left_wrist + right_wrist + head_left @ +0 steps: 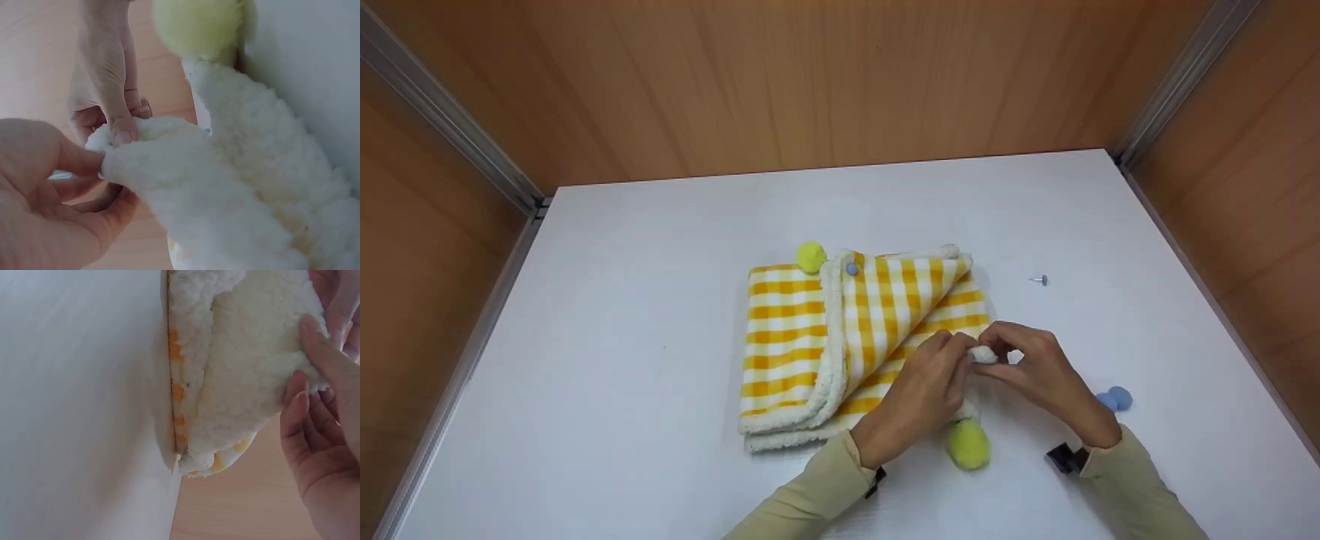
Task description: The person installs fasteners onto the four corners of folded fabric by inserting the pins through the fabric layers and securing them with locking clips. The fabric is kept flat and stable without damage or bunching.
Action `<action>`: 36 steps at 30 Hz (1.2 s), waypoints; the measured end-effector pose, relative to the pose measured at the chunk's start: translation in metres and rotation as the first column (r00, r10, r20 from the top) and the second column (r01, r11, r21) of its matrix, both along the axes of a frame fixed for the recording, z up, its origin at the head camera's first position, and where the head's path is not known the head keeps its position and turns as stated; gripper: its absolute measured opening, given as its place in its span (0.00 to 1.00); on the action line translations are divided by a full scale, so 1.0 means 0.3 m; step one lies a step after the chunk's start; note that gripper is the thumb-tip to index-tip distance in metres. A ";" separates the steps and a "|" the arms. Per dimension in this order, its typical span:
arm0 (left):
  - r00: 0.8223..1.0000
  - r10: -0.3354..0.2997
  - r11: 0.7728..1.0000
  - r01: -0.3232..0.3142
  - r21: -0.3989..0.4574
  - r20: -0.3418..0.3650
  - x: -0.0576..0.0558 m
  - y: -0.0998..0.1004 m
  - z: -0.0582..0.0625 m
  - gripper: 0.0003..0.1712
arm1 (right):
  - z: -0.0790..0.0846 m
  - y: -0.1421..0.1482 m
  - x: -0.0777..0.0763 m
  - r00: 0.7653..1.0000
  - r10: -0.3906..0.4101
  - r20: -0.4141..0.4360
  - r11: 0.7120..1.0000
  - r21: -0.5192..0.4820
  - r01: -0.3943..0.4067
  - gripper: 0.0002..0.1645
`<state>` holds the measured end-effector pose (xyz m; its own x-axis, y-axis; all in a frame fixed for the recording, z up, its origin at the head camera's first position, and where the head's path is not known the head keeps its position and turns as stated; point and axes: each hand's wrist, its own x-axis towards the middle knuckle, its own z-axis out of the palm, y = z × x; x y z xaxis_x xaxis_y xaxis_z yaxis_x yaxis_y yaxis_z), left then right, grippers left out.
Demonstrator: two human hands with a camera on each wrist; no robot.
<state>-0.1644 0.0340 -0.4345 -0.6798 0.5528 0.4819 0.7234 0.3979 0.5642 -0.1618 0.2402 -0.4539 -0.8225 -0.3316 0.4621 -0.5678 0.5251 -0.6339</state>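
Observation:
A folded yellow-and-white checked blanket (784, 360) with a white fleecy lining lies on the white table. My left hand (919, 397) pinches its lifted edge near the right side. Close beside it, my right hand (1042, 379) pinches the same fleecy edge (982, 355) between thumb and fingers. In the left wrist view, the raised fleece (191, 191) stands up from the table between both hands. The right wrist view shows the fleece (253, 365) held at its border. A yellow-green pompom (968, 444) hangs from the corner below my hands. What lies inside the pinched edge is hidden.
Another yellow-green pompom (811, 256) sits at the blanket's far edge, near a blue round button (852, 269) on the cloth. A small pin-like piece (1040, 280) lies to the right. Blue discs (1120, 397) rest by my right wrist. Wooden panels (825, 82) enclose the table.

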 end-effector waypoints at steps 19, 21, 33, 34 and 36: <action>0.957 0.139 0.985 -0.160 -0.063 -0.255 -0.002 0.014 -0.028 0.09 | 0.016 0.037 0.056 0.994 0.109 0.019 0.993 -0.037 -0.109 0.24; 0.949 0.152 0.984 -0.171 -0.044 -0.275 -0.003 0.012 -0.029 0.11 | 0.018 0.038 0.057 0.993 0.120 0.010 0.992 -0.047 -0.120 0.26; 0.941 0.200 0.969 -0.231 -0.088 -0.274 0.004 0.012 -0.025 0.12 | 0.035 0.112 0.085 0.999 -0.016 -0.038 1.000 0.018 0.017 0.27; 0.941 0.202 0.969 -0.233 -0.087 -0.272 0.004 0.013 -0.025 0.12 | 0.035 0.128 0.091 0.999 -0.044 -0.030 0.998 0.033 0.045 0.27; 0.941 0.206 0.969 -0.234 -0.076 -0.268 0.005 0.014 -0.026 0.12 | 0.036 0.159 0.104 0.995 -0.094 -0.019 0.994 0.059 0.095 0.28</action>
<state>-0.1630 0.0381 -0.4422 -0.6512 0.4606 0.6031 0.7258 0.6103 0.3176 -0.1306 0.2878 -0.4432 -0.8442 -0.2799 0.4571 -0.5235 0.6135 -0.5912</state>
